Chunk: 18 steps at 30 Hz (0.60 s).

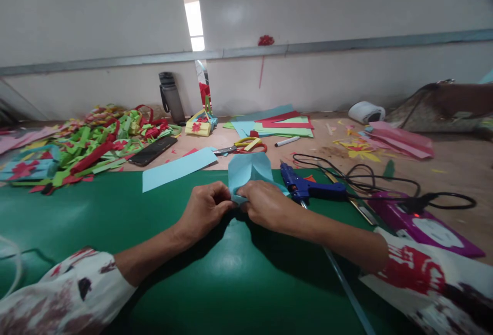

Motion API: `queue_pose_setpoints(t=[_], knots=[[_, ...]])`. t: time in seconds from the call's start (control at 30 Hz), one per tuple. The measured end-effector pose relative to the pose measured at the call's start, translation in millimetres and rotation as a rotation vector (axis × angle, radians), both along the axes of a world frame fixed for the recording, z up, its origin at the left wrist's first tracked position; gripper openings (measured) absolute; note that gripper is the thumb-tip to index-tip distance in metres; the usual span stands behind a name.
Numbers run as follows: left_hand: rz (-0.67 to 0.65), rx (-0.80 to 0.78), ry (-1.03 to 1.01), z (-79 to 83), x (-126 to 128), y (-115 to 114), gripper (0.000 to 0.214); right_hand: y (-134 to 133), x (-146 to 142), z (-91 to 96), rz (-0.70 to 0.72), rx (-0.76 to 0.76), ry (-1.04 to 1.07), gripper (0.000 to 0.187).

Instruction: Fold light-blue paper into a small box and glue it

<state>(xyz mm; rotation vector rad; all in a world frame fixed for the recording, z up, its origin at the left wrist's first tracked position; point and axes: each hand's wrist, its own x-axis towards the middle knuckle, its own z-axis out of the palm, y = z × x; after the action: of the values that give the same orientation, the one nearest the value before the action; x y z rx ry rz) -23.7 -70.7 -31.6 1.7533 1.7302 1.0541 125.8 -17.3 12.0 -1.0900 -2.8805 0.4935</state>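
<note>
Nearest, at 6 o'clock: patterned sleeves, cut off by the frame edge. Just beyond, on the green mat [115,211] of the counter: left hand [206,209] and right hand [265,205], both pinched shut on the lower edge of a light blue paper [248,170]. Paper folded already, seemingly partway shaped; creases under the fingers hidden. At 2 o'clock: blue glue gun [308,187], untouched. At 12: scissors [244,146]. At 10: heap of paper strips [100,137], too tangled to sort.
</note>
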Motion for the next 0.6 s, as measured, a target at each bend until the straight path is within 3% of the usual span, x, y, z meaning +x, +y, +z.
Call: queue_pose_setpoints(t=[0.07, 0.23, 0.6], knots=[[-0.001, 0.044, 0.039, -0.5, -1.4, -2.2, 0.006, -1.1, -4.5, 3.7, 0.027, 0.010, -0.075, 0.013], [-0.051, 0.200, 0.211, 7.6, -4.3, -8.6, 0.028, 4.6, -13.0, 15.9, 0.093, -0.026, -0.200, 0.015], [-0.130, 0.037, 0.611, 18.3, -1.5, -6.2, 0.020, 17.7, -13.6, 29.8, 0.120, -0.214, -0.300, 0.011]])
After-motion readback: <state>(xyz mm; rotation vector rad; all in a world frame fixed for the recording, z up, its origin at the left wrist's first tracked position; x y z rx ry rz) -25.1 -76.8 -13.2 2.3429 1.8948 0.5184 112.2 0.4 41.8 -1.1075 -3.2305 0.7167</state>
